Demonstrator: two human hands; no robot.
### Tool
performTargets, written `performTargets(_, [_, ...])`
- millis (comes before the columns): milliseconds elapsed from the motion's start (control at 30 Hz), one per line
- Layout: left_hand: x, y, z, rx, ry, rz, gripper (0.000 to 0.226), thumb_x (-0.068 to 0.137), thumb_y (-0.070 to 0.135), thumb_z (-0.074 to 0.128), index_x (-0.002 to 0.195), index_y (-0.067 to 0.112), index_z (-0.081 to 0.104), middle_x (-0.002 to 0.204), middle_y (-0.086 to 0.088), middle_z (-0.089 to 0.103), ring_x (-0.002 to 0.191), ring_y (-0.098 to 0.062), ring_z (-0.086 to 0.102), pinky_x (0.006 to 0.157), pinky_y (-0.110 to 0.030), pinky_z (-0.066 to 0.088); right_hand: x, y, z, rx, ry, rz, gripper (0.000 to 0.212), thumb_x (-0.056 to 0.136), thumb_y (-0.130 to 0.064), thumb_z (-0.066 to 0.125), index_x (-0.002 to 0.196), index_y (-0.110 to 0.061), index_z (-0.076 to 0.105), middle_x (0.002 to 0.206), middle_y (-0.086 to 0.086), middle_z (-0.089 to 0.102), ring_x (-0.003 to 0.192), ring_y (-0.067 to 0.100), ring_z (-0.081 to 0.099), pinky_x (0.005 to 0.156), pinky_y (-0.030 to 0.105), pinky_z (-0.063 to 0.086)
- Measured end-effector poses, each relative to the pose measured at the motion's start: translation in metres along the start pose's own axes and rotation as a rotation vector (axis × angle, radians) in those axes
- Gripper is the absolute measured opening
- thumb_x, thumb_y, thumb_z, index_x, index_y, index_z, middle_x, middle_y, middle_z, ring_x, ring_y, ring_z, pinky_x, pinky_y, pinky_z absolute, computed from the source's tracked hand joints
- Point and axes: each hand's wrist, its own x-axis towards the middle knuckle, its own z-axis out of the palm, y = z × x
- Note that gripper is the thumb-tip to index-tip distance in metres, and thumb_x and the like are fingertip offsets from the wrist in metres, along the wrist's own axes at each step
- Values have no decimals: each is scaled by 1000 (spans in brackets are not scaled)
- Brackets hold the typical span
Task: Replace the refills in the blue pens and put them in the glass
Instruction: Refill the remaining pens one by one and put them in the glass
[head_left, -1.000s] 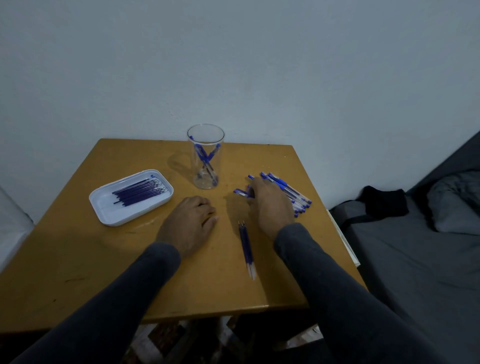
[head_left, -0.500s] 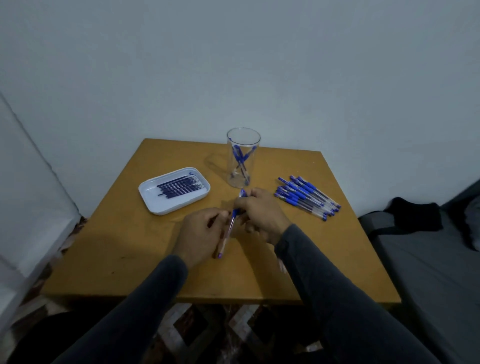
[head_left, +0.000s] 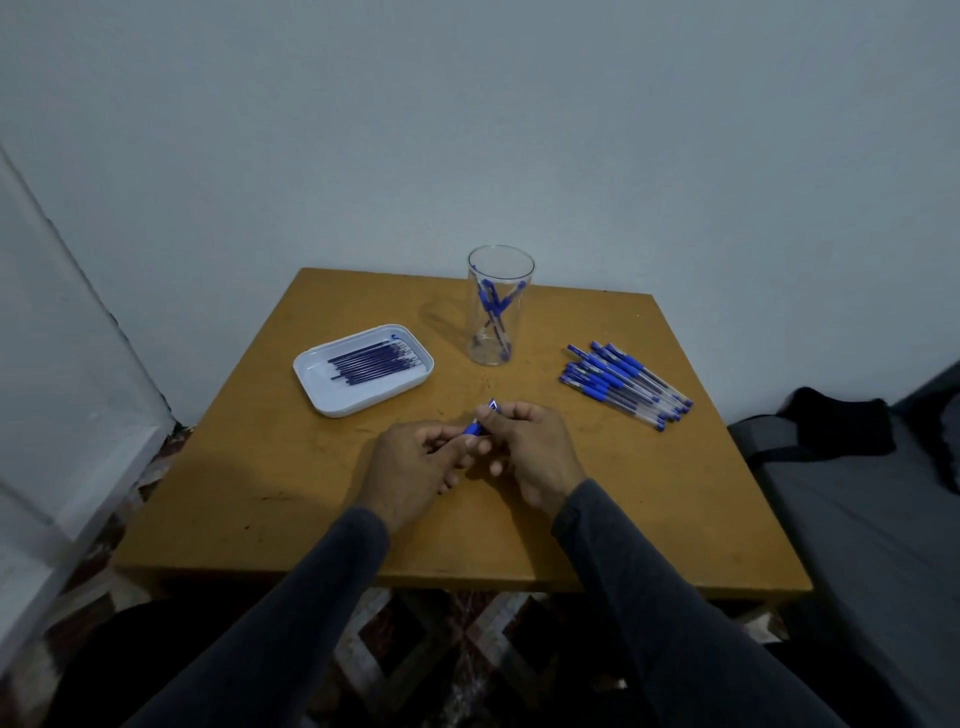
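- Left hand (head_left: 415, 462) and right hand (head_left: 530, 447) are both pinching one blue pen (head_left: 475, 427) just above the tabletop (head_left: 649, 499).
- The pen is looking light, stiff and slick; gripping each end of the barrel should suit.
- Beyond are sitting a glass (head_left: 500, 306), loose pens (head_left: 623, 384) and a refill tray (head_left: 363, 369).

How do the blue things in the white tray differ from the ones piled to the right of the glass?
The refills in the white tray are thin, dark, bare sticks; the pens in the pile are thicker, with clear barrels and bright blue grips and caps. The refills lie neatly side by side inside the tray; the pens lie in a looser heap straight on the table. Both groups lie flat, untouched by either hand.
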Motion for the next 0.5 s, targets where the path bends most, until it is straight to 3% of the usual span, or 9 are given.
performTargets(200, [0, 2, 2, 47, -14, -25, 13, 98, 32, 62, 101, 26, 74, 80, 4, 72, 61, 1, 61, 55, -12, 47, 1, 8, -2, 46, 0, -10, 20, 100, -18, 64, 109, 0, 66, 85, 18, 72, 60, 20, 63, 47, 25, 47])
performTargets(333, [0, 3, 1, 73, -26, -6, 14, 100, 30, 59, 99, 25, 73, 80, 5, 69, 64, 7, 58, 62, -16, 44, 1, 10, -1, 65, -1, -16, 16, 102, -17, 61, 107, -2, 64, 85, 15, 75, 62, 18, 64, 46, 24, 46])
performTargets(500, [2, 1, -2, 70, -38, 26, 16, 100, 27, 60, 94, 25, 74, 79, 4, 67, 70, 0, 59, 70, -22, 47, 0, 11, 0, 22, 2, -31, 16, 103, -20, 58, 107, -6, 64, 88, 13, 76, 65, 16, 63, 47, 25, 43])
